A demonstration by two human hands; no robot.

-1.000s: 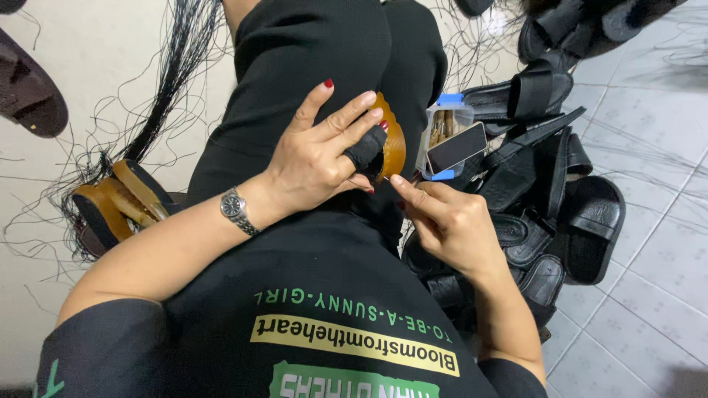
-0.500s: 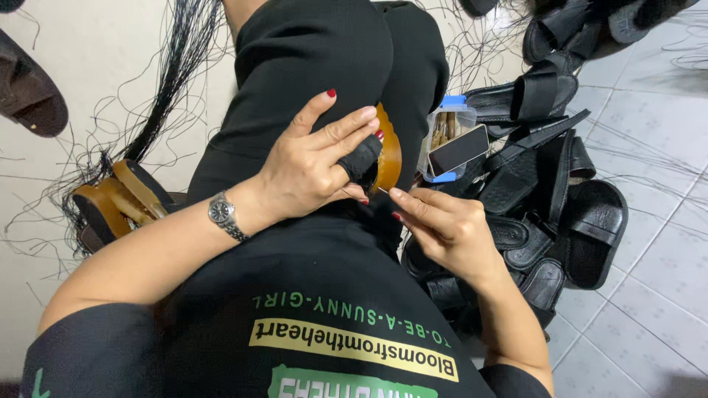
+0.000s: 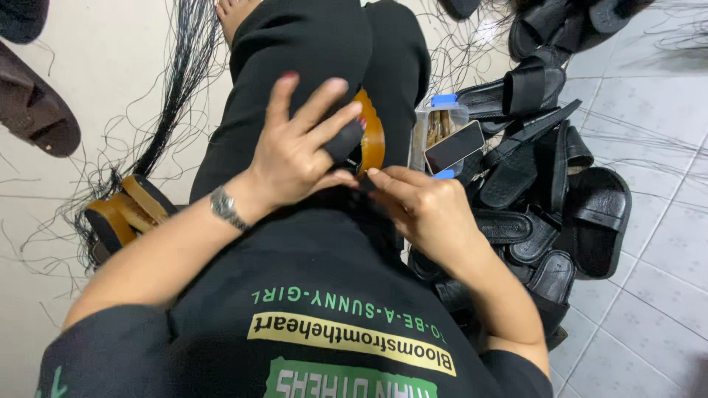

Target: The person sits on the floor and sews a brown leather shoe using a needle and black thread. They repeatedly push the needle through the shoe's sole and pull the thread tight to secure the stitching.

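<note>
Left hand [image 3: 299,151]: grip clamped on tan-soled sandal [image 3: 371,133], mostly hidden. Right hand [image 3: 428,210]: fingertips pinched at its black strap; held item indiscernible.

Tan-edged sandal sole [image 3: 372,136] mostly hidden beneath left hand [image 3: 299,151]; right hand [image 3: 424,210] fingertips beside the sole, their pinch indistinct.

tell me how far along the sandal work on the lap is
In hand: the left hand presses the brown-soled sandal on the lap while the right hand pinches at its strap. Possibly done: a brown sandal on the floor. Seemingly left: the heap of black sandals.
</note>
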